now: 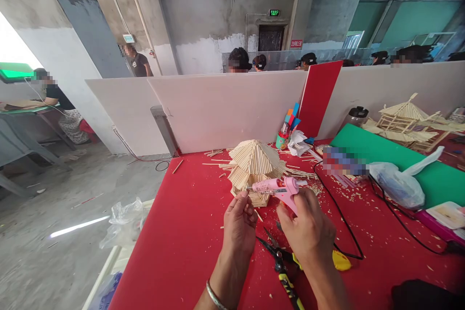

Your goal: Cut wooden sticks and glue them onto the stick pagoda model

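My right hand (309,226) grips a pink hot glue gun (273,186) by its handle, with the nozzle pointing left. Just below the nozzle tip, my left hand (240,219) is closed in a pinch. Whatever lies between its fingertips is too small to make out. Behind both hands stands a tiered pavilion model (255,159) built of thin wooden sticks, its lower front partly covered by the gun and hands. Black-and-yellow cutting pliers (285,278) lie beneath my right wrist, partly hidden by it.
Loose sticks and wood chips litter the red table (181,232). A black cord (343,218) loops at the right. Farther right are a plastic bag (397,185), a green board (439,174) and another stick model (407,121). A cup of markers (282,139) stands near the partition (232,106).
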